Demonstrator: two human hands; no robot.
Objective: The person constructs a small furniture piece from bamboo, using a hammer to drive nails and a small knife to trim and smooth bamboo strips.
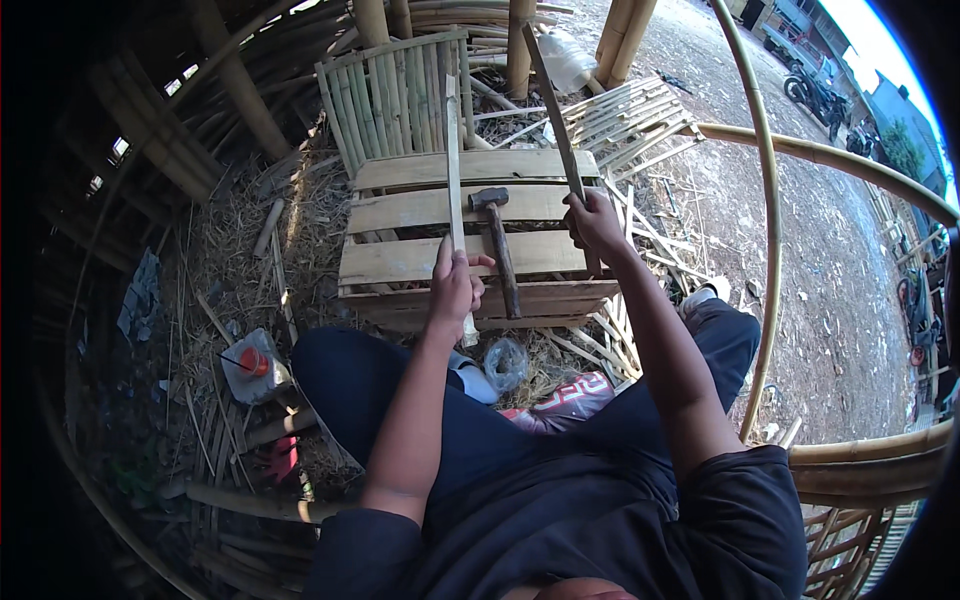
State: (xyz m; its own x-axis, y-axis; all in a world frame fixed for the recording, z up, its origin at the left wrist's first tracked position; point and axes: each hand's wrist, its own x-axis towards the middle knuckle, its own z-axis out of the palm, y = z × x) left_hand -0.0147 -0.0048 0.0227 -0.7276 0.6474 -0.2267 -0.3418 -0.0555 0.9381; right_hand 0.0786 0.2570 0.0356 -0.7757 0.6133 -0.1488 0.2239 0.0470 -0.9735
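My left hand (457,284) is closed around a long pale bamboo strip (453,160), which stands up away from me above a slatted wooden crate. The strip's lower end shows below the hand. My right hand (596,222) grips a machete (552,98) with a long dark blade pointing up and slightly left; its handle end shows under the fist. Between the two hands, a hammer (497,235) with a dark metal head and wooden handle lies across the planks of the crate (400,258). The strip and the blade are apart.
Behind the crate leans a bamboo slat panel (390,105); another slatted panel (635,120) lies to its right. Bamboo poles (765,200) frame the right side. A red cup (254,361) sits at left on a pale bag. Cut strips and shavings litter the ground.
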